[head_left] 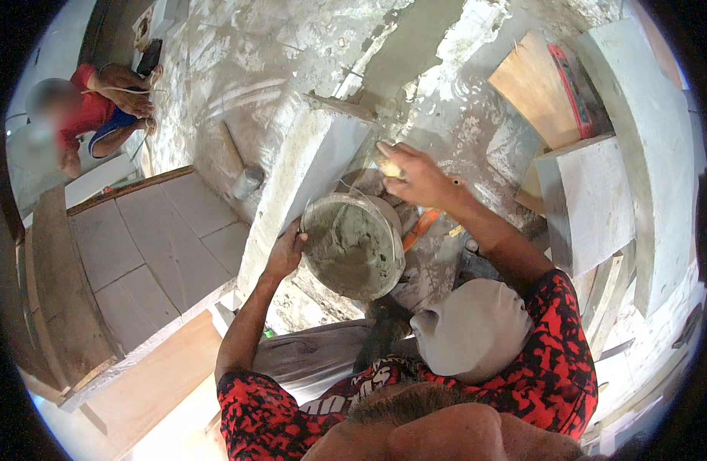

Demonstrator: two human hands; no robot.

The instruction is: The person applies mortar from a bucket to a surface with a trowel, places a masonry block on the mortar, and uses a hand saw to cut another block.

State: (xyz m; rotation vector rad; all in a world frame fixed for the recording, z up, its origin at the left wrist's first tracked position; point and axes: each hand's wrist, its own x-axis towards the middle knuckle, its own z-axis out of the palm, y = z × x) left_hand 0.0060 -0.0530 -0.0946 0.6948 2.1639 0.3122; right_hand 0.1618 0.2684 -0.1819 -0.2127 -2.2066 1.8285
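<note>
A round bucket [353, 246] of wet grey mortar stands in front of me, tilted so that its inside shows. My left hand [288, 250] is closed on its left rim. Beyond the bucket, my right hand [416, 178] grips the pale yellow handle [389, 164] of what looks like a trowel. Its blade blurs into the grey behind it. Just left of that tool runs a long pale block piece [322, 146], with a rough top edge. An orange-handled tool [421, 229] lies against the bucket's right side.
A hammer [234, 150] lies left of the long block, near a low surface of grey blocks [153, 238]. On the right are a plywood piece [531, 88], a red spirit level [570, 92] and pale blocks [587, 201]. Another person [100, 107] squats at far left.
</note>
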